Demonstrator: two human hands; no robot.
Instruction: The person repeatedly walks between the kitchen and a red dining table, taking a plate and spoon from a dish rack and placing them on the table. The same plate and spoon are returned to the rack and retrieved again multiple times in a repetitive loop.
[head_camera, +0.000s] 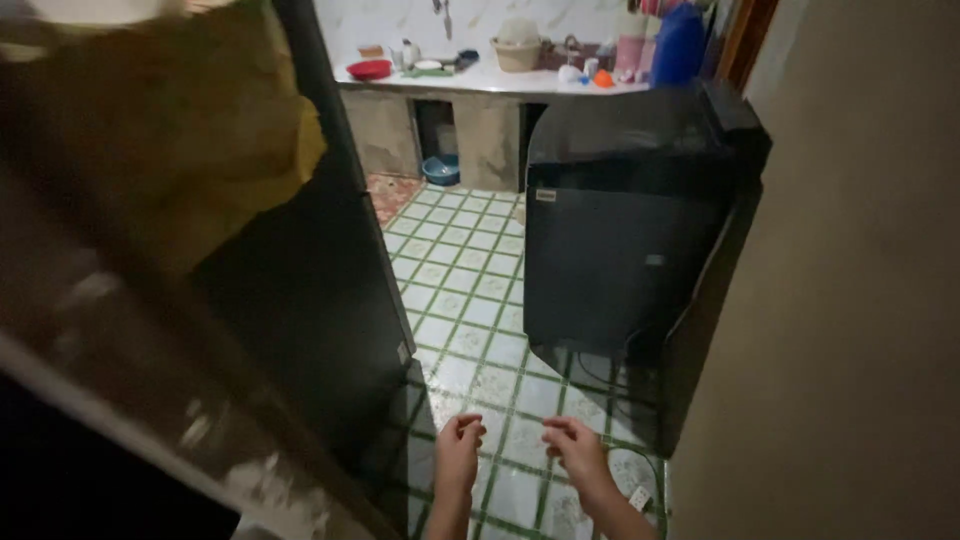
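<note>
Black appliance stands on the tiled floor, just right of both hands; left hand and right hand hang empty, fingers loosely curled, near its trailing cord.

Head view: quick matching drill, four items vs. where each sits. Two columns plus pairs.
Things:
1. red dish
2. blue basin
3. woven basket
4. black appliance

Places:
A. on the tiled floor, against the right wall
B. under the counter, in an opening
C. left end of the counter top
D. middle of the counter top

Pairs: 1-C, 2-B, 3-D, 4-A.

Both hands, left hand and right hand, are empty, fingers curled, over the floor.
</note>
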